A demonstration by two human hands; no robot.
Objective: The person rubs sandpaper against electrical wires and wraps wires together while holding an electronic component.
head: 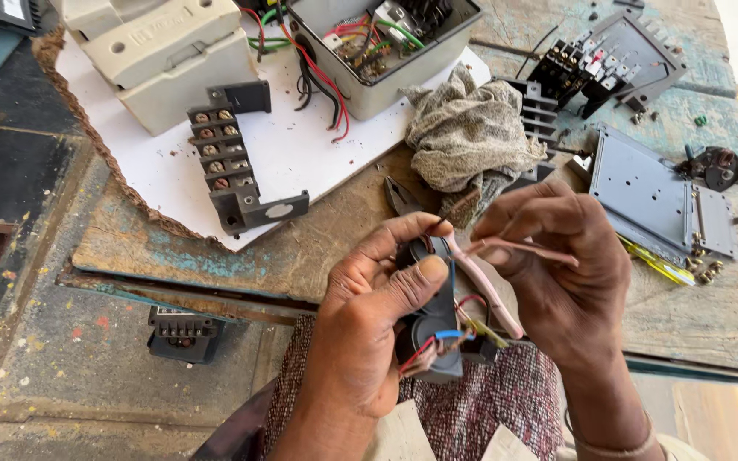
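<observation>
Head view: the left hand (369,329) is closed around a black electrical part (430,320), kept steady above the lap near the tabletop (215,248) edge, while the right hand (557,265) pinches its pink wire (489,294) for control.

A black component (434,318) trails pink, red and blue wires (482,286); the rag (470,137) is mottled grey.

The hands (471,290) hide much of the black component (429,320).
</observation>
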